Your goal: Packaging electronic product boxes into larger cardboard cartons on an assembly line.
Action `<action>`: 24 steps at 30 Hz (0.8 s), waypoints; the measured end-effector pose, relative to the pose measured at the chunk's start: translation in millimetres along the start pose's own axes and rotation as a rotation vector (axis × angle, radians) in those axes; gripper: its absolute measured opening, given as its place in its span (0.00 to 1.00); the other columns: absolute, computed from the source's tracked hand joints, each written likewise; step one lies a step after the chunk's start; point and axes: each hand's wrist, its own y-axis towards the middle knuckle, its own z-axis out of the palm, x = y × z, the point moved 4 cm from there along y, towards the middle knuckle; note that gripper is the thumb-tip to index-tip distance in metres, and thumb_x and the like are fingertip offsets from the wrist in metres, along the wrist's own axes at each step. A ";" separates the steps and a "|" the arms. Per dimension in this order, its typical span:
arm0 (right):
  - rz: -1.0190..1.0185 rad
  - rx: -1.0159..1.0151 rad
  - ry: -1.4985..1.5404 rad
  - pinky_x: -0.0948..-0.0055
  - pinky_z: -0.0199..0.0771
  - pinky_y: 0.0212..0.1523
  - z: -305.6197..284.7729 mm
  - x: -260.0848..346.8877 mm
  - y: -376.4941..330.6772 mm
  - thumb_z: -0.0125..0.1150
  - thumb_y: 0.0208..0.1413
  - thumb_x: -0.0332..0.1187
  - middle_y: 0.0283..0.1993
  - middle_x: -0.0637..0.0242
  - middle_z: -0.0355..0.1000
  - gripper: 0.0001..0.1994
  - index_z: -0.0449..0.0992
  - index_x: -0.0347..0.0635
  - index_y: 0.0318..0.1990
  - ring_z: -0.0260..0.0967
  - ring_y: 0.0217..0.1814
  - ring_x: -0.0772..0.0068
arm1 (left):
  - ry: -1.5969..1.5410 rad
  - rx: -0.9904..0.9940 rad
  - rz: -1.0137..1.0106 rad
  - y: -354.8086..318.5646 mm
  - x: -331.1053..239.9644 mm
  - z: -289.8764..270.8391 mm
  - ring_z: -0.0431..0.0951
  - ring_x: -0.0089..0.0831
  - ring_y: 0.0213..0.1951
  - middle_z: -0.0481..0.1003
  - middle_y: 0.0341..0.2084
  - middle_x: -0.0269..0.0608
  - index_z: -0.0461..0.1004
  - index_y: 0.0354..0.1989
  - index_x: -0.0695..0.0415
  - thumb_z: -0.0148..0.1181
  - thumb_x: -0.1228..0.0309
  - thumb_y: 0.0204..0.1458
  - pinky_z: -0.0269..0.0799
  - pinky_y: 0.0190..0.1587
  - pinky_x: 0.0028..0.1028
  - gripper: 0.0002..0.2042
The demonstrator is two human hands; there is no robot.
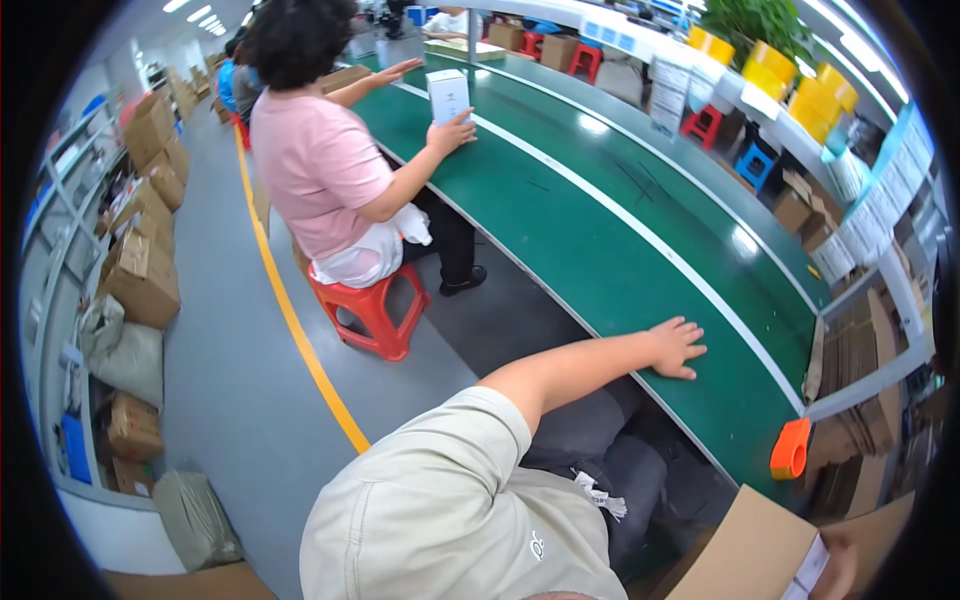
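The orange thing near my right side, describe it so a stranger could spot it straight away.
Follow the long green conveyor belt toward its near end, past the left hand lying flat on it. There, by the stacked flat cardboard, sits the orange tape dispenser, the only bright orange object on the belt.

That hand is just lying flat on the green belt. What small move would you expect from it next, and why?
Probably the left hand stays flat and waits. It rests empty on the green belt, and the only item on the belt, a white box, stands far up the line under a co-worker's hand. The right hand touches a cardboard box.
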 end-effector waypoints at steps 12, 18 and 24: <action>-0.729 0.364 -0.496 0.61 0.74 0.41 299.9 368.1 -4.3 0.61 0.61 0.33 0.34 0.51 0.76 0.13 0.78 0.34 0.48 0.75 0.36 0.55 | 0.000 -0.135 -0.079 108.1 53.9 1.3 0.55 0.53 0.74 0.58 0.72 0.59 0.66 0.70 0.54 0.51 0.43 0.61 0.46 0.75 0.51 0.35; -0.541 0.449 -0.021 0.71 0.74 0.35 471.1 291.9 187.3 0.57 0.68 0.38 0.33 0.61 0.79 0.15 0.79 0.32 0.47 0.74 0.32 0.72 | 0.022 -0.687 -0.269 155.7 131.8 -38.0 0.70 0.53 0.60 0.72 0.53 0.56 0.76 0.55 0.59 0.65 0.62 0.50 0.60 0.68 0.51 0.23; -0.346 0.268 0.547 0.78 0.69 0.31 572.5 196.3 243.5 0.52 0.72 0.42 0.34 0.66 0.79 0.18 0.80 0.35 0.48 0.71 0.30 0.80 | 0.150 -0.812 -0.674 149.5 265.3 -63.5 0.70 0.52 0.60 0.72 0.53 0.56 0.76 0.55 0.58 0.66 0.61 0.51 0.60 0.68 0.51 0.24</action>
